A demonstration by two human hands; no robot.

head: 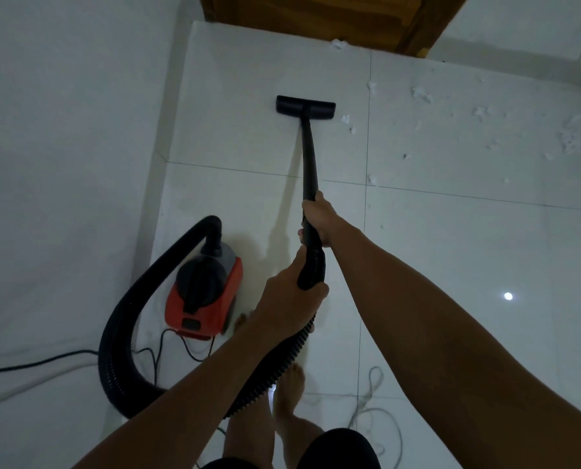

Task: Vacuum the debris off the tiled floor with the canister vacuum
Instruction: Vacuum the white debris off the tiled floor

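1. Right hand (317, 220) is wrapped round the black wand (308, 157) at its lower end, fingers curled tight.
2. Left hand (290, 301) grips the ribbed hose (119, 333) just behind the wand's cuff, close below the right hand.
3. Wand's long axis runs almost straight away from the person, leaning slightly left toward the far end.
4. Floor nozzle (305, 105) sits flat on the tiled floor (451, 248), its long axis crosswise to the wand, pointing toward the wooden door (316, 18).
5. Red and black canister (202, 292) stands on the floor to the person's left, near the white wall (62, 130); its hose port faces away from the person.
6. Hose arcs out of the canister top, loops down to the left and comes back up into the left hand.
7. White debris (421, 94) is scattered right of the nozzle; nearest bits lie just beside its right end.
8. Black power cord (45, 362) trails left along the wall base; a pale cable (373, 411) lies coiled by the bare feet (290, 387).
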